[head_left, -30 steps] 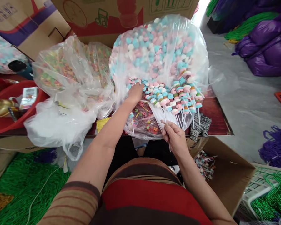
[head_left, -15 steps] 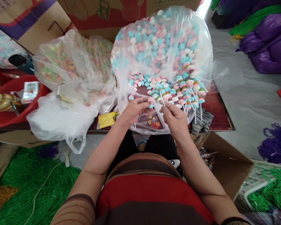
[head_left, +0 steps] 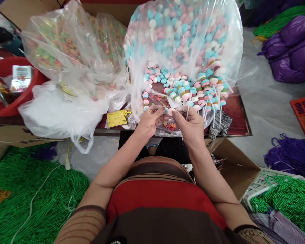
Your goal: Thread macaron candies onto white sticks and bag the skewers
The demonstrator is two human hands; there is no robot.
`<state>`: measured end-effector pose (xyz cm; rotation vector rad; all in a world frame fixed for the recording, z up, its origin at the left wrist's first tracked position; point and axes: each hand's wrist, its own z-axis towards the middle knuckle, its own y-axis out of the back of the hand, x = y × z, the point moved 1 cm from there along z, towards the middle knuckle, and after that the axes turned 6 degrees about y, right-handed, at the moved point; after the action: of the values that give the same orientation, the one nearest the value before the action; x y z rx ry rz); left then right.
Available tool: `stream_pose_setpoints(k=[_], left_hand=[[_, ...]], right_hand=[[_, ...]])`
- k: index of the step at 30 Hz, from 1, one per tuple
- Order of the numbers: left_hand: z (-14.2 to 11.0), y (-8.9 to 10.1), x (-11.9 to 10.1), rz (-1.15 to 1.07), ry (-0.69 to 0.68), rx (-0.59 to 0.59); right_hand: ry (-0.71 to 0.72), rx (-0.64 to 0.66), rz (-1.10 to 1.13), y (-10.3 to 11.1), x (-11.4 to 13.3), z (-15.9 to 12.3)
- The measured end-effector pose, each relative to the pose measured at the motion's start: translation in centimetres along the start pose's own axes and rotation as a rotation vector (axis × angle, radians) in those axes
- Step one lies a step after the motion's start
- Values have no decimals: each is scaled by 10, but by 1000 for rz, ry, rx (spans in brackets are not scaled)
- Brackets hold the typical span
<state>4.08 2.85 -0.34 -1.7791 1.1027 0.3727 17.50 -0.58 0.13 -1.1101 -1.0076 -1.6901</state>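
My left hand is closed in a pinch on a small blue marshmallow disc. My right hand meets it, thumb and finger closed on a pink marshmallow disc. A thin white stick shows by the right fingers; whether it is gripped I cannot tell. Just beyond lie marshmallow skewers on white sticks, with gummy rings between discs. Behind them a large clear bag of pink, blue and white marshmallows lies open toward me. Loose gummy rings lie beneath my hands.
Bags of coloured gummy rings and a white plastic bag stand left, beside a red basin. Yellow twist ties lie near the table edge. A striped glove lies right, above an open cardboard box.
The view has shifted slightly. My right hand has come left to my left hand, and the fingertips now meet around the marshmallow discs.
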Motion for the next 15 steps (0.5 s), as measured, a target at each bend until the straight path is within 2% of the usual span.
stream_pose_setpoints(k=[3, 5, 9, 12, 15], left_hand=[[-5, -5, 1, 4, -6, -11], [-9, -8, 2, -5, -22, 0], [-13, -10, 1, -19, -54, 43], [-12, -9, 1, -19, -54, 43], [-10, -7, 0, 18, -52, 17]], right_hand=[[188, -52, -222, -3, 3, -1], [300, -27, -319, -6, 3, 0], [406, 38, -322, -6, 1, 0], [373, 104, -217, -1, 2, -2], [152, 180, -47, 6, 5, -7]])
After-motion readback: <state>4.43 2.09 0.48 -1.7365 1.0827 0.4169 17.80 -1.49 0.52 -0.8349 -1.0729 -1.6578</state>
